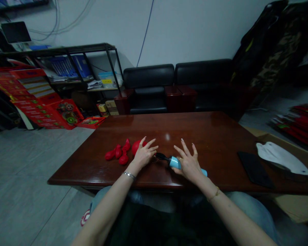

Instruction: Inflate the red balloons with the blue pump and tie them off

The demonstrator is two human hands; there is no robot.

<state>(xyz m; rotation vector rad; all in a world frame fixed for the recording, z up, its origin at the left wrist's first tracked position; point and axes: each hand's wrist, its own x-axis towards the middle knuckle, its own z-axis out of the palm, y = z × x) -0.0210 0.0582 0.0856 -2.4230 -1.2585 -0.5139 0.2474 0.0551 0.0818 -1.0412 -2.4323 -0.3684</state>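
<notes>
My left hand (143, 153) is held over the table with its fingers spread, beside a round red balloon (136, 147) that it partly covers. Whether it touches the balloon I cannot tell. A light blue hand pump (175, 162) with a black nozzle (161, 156) lies aslant, nozzle towards my left hand. Over the pump's middle rests my right hand (191, 164), fingers stretched apart and thumb at its near side; the palm hides part of the pump. Several small red balloons (118, 151) lie in a cluster to the left.
The brown wooden table (179, 124) carries a black phone-like slab (254, 168) and a white cloth-like item (279, 157) at the right. Black armchairs (149, 85) stand behind it. Red boxes (38, 99) are stacked by a metal shelf at the left.
</notes>
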